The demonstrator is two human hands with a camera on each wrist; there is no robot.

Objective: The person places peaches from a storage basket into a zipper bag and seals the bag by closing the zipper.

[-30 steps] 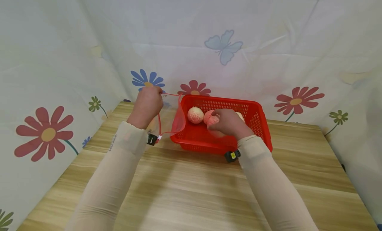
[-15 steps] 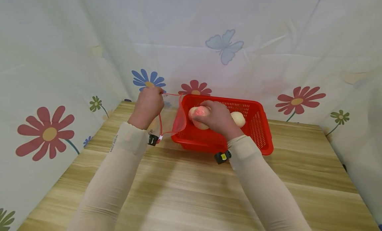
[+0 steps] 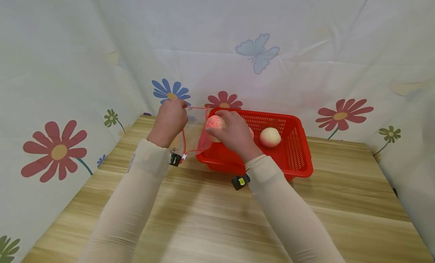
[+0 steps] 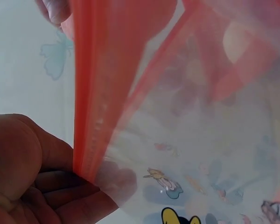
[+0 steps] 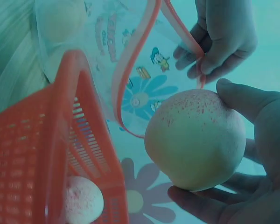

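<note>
Plainly, I have both hands busy on screen. The left hand (image 3: pixel 168 121) pinches the edge of a clear bag (image 4: pixel 172 135), its fingers and thumb together on the end of the red rim (image 4: pixel 91 88), so the mouth stands spread beside the basket (image 3: pixel 296 149). The right hand (image 3: pixel 235 134) grips a peach (image 5: pixel 196 137), thumb on one side and fingers curled under the other. I see that peach over the left end of the basket, right at the bag's mouth; in my right wrist view the rim passes behind it, and I cannot tell whether the two touch.

A second peach (image 3: pixel 270 137) lies toward the right inside the basket, and a third peach (image 3: pixel 251 132) shows only as a sliver behind the right hand. Through the bag's film I make out pale round shapes (image 5: pixel 60 21), along with cartoon prints. The basket sits upright on a wooden table (image 3: pixel 210 217), just in front of a cloth (image 3: pixel 204 36) printed with flowers and a butterfly. I also see pale sleeves (image 3: pixel 289 202) and a black device (image 3: pixel 239 182) at the right wrist.
</note>
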